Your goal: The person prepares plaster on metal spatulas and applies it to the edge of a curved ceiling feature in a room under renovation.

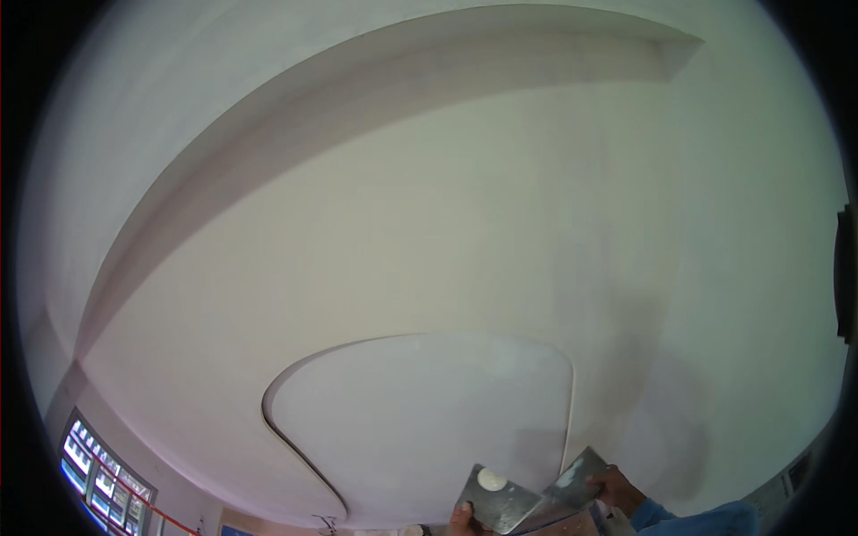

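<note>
At the lower edge of the head view, my left hand (462, 518) is closed on the edge of a flat grey metal plastering blade (502, 507). A round dab of white putty (491, 480) sits near the top corner of that blade, and paler smears mark its face. To its right, my right hand (618, 489) grips a second metal blade, a putty knife (575, 475) with white residue on it. The two blades are close together, their near edges almost meeting. Handles are mostly hidden by the fingers and the frame edge.
A pale wall (447, 223) fills most of the view, with a curved ledge (375, 54) above. A rounded panel (420, 411) edged by a dark groove lies ahead. At lower left are a window (103, 473), a red bar (170, 518) and loose wires (328, 523).
</note>
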### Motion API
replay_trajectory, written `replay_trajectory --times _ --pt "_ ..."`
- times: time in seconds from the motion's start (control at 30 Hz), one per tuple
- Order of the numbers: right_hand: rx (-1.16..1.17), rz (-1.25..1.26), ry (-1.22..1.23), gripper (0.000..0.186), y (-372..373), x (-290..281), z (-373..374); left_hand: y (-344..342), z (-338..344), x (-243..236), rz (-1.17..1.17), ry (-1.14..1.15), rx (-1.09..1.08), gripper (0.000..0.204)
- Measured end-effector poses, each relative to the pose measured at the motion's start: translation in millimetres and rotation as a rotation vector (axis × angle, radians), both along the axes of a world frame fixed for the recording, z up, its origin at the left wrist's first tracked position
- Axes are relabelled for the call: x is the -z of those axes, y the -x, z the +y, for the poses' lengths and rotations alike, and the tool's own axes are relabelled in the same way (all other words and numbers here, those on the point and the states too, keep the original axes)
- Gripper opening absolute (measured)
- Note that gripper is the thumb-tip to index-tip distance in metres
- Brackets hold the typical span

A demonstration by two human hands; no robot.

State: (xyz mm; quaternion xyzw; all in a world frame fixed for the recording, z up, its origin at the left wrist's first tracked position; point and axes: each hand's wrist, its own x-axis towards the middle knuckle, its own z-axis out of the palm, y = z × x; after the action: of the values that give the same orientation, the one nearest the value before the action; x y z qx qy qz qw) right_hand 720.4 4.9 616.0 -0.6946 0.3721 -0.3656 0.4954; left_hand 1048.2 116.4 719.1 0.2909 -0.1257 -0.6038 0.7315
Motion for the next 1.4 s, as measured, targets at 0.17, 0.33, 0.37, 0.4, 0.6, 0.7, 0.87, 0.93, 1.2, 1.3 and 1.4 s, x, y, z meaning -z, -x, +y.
replay_trajectory --times 0.17,0.33,0.37,0.4,0.6,0.7,0.87,0.93,1.2,1.3,1.4 --pt "0.274 -0.966 -0.917 0.04 -23 -66 18 -7 14 19 0.193 -0.065 -0.139 0.053" --pt "0.202 -0.872 -1.078 0.042 35 -95 17 46 27 -10 -0.062 -0.138 -0.153 0.02" --pt "0.187 -0.85 -1.07 0.041 23 -94 18 33 25 -5 -0.134 -0.139 -0.141 0.015" --pt "0.2 -0.846 -1.028 0.041 12 -90 17 24 20 0 -0.145 -0.137 -0.184 0.014" --pt "0.226 -0.668 -0.894 0.043 12 -68 22 28 19 5 -0.051 -0.144 -0.294 0.013" --pt "0.239 -0.489 -0.877 0.037 5 -89 42 35 22 -14 -0.03 -0.16 -0.345 0.012" --pt "0.061 -0.47 -0.867 0.016 -16 -131 73 10 46 20 -0.186 -0.213 -0.206 0.015" --pt "0.14 -0.436 -0.955 0.016 -22 -134 83 5 52 25 -0.221 -0.213 -0.172 0.015" --pt "0.328 -0.316 -0.83 0.012 -57 -173 109 -14 71 50 -0.363 -0.184 -0.054 0.019" --pt "0.241 -0.25 -0.762 0.012 -51 -168 111 -23 77 57 -0.387 -0.146 -0.031 0.021" --pt "0.193 -0.203 -0.704 0.014 -46 -161 106 -25 81 59 -0.104 0.064 0.011 0.021"
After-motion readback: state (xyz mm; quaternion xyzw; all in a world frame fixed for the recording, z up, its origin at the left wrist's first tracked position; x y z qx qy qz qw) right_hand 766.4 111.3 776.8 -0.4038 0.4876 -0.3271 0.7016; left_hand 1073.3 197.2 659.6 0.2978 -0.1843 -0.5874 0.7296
